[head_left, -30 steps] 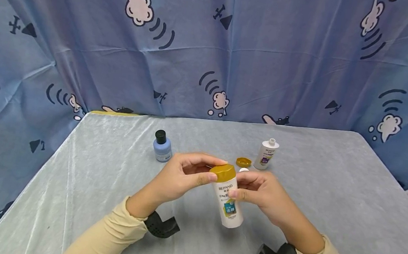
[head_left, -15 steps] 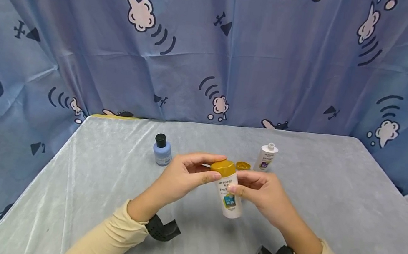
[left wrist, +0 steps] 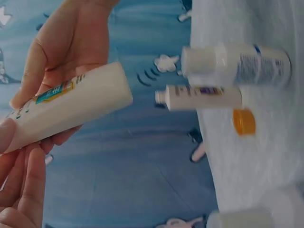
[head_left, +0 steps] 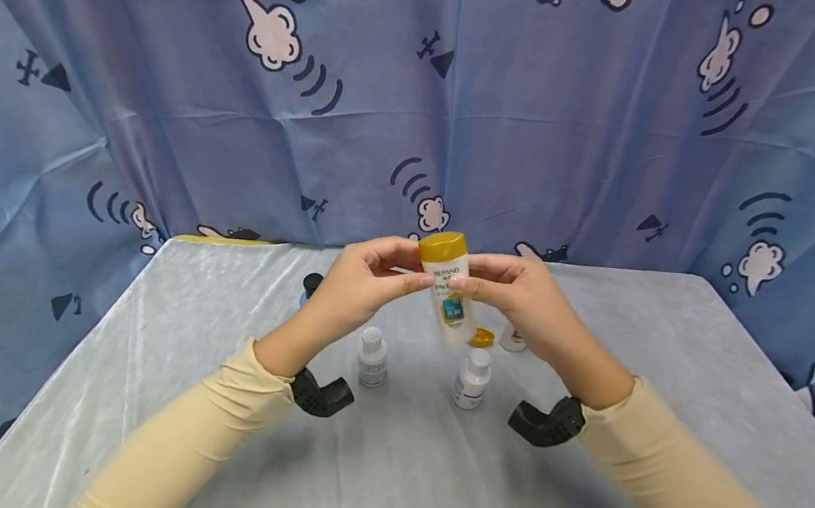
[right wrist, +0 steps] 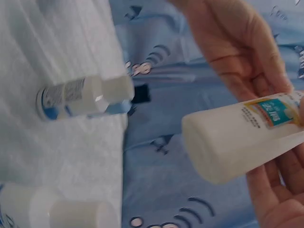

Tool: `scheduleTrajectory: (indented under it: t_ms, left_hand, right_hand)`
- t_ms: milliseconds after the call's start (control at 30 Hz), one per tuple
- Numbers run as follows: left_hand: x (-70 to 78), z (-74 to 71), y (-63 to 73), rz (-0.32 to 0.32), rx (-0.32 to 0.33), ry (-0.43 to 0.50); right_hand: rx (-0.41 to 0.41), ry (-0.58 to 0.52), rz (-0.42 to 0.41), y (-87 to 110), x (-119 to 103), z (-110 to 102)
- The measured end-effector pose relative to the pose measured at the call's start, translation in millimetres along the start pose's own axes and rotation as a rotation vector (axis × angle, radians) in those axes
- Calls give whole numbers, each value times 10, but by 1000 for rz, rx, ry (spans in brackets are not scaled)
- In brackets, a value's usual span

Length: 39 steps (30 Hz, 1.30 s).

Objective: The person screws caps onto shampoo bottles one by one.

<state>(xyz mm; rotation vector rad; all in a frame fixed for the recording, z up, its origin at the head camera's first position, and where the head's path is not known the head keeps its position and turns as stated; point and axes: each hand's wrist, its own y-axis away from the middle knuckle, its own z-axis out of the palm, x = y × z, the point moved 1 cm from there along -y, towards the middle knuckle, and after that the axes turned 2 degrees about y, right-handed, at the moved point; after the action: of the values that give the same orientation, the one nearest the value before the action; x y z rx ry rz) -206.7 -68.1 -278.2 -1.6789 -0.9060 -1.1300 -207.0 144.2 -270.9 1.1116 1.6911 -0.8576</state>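
Both hands hold up a white shampoo bottle [head_left: 455, 297] with a gold cap [head_left: 443, 246], its body tilted and raised over the table. The left hand [head_left: 366, 283] grips its upper side below the cap, thumb in front and fingers behind. From the other side the right hand [head_left: 523, 296] pinches it, thumb on the front label. In the left wrist view the bottle's white base [left wrist: 124, 85] points toward the table side, and the cap lies outside the picture. The right wrist view shows the blue-green label [right wrist: 275, 113] between the hands.
Two small white capped bottles stand below the hands, one left [head_left: 373, 359], one right [head_left: 472, 381]. A loose gold cap [head_left: 483, 338] lies beside an uncapped white bottle [left wrist: 204, 98]. Behind the left hand is a blue bottle with a black cap [head_left: 311, 283]. A patterned curtain [head_left: 368, 73] hangs behind.
Both hands have lifted the shampoo bottle up and away from the body. The left thumb has shifted from the cap to the bottle's side. Two small white bottles now show below.
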Motion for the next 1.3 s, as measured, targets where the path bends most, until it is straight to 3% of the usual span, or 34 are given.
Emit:
scheduleTrajectory:
  t_ms: [267,467,800,1100,1300]
  left_hand:
    - [-110,-102,-274,-26,35,-76]
    - [-237,-137,-428,-79,33,-101]
    - [-585,-210,-459,-227,-23,-93]
    - [-841,-157,-434,-305,-8,-155]
    - [-919,-138,-433,-324,-9,-189]
  right_hand:
    - [-52,-137,82,-321,90,-32]
    - [-87,-151,162,-495,179,-49]
    - [-125,-26,314,-650,393,93]
    - [-114,8,376,-711,565,215]
    - [-121,61,417,-736,616,265]
